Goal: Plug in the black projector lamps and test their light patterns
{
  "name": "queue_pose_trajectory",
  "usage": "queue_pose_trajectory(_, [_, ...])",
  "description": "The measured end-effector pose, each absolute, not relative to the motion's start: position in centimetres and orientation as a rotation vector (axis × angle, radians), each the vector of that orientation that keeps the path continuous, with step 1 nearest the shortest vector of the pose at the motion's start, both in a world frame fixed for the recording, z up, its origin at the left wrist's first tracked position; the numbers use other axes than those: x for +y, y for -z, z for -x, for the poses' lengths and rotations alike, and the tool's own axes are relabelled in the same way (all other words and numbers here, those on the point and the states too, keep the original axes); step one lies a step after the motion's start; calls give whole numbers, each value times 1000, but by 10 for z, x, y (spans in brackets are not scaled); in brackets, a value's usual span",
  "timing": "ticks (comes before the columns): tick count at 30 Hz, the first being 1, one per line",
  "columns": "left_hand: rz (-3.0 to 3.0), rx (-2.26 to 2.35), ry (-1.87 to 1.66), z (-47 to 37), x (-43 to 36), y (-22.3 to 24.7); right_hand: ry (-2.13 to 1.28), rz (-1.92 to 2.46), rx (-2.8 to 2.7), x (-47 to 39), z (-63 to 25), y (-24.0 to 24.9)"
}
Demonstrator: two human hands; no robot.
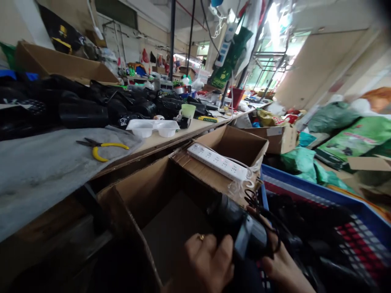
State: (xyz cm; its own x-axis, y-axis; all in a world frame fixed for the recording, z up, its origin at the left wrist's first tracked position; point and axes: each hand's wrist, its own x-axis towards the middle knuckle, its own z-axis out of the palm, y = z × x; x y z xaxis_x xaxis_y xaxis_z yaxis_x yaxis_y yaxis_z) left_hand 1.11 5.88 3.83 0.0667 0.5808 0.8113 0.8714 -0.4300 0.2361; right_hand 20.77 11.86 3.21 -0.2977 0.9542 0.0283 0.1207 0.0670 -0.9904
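"Where was the black corded appliance [244, 228]?"

"In the right hand [281, 256], at the right side of an open cardboard box [149, 187], near a blue plastic crate [305, 181]. Those fingers were closed round it, though its exact kind was too dark to make out."

"And the left hand [210, 260]?"

"Just beside it, fingers curled in, a ring [200, 237] on one of them. I couldn't tell whether they gripped anything."

"What lay about them?"

"A white power strip [216, 162] rested on a cardboard flap [201, 173] beyond the appliance. On the bench [155, 141], yellow-handled pliers [105, 148] lay across a grey cloth [45, 171], near a white plastic tray [152, 127] with two wells."
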Motion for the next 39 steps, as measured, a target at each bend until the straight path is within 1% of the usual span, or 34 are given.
queue_pose_trajectory(2, [2008, -1376, 1205, -26, 46, -37, -1391, 1125, -1426, 104, -209, -23])
queue_pose_trajectory(5, [1977, -1359, 1275, -40, 35, -39, -1478, 1057, -1355, 94, -218, -10])
queue_pose_trajectory(8, [2005, -1340, 1363, -46, 35, -42, -1385, 1041, -1461, 91, -231, 3])
queue_pose_trajectory(13, [2172, -1220, 1327, -53, 39, -38, -1227, 1018, -1514, 84, -246, 22])
queue_pose_trajectory(15, [2199, -1151, 1362, -56, 38, -34, -1193, 1028, -1506, 80, -248, 27])
queue_pose_trajectory(20, [2180, -974, 1531, -54, 39, -25, -1252, 1041, -1452, 71, -252, 31])
queue_pose_trajectory(22, [2193, -924, 1600, -47, 41, -28, -1301, 1043, -1427, 67, -257, 33])
queue_pose_trajectory(24, [2317, -928, 1574, -38, 41, -37, -1323, 1021, -1416, 63, -264, 35])
queue_pose_trajectory(26, [2482, -978, 1510, -31, 41, -48, -1310, 1005, -1440, 59, -270, 34])
queue_pose_trajectory(28, [2565, -1100, 1531, -29, 40, -56, -1307, 1046, -1478, 56, -276, 29])
queue_pose_trajectory(30, [2592, -1262, 1567, -29, 39, -59, -1309, 1125, -1550, 55, -281, 20])
queue_pose_trajectory(32, [2746, -1339, 1490, -30, 39, -58, -1285, 1177, -1669, 54, -285, 10])
queue_pose_trajectory(35, [3079, -1287, 1341, -26, 40, -55, -1259, 1183, -1825, 54, -289, -3])
queue_pose_trajectory(39, [3272, -1232, 1328, -15, 45, -59, -1275, 1217, -1848, 51, -290, -18])
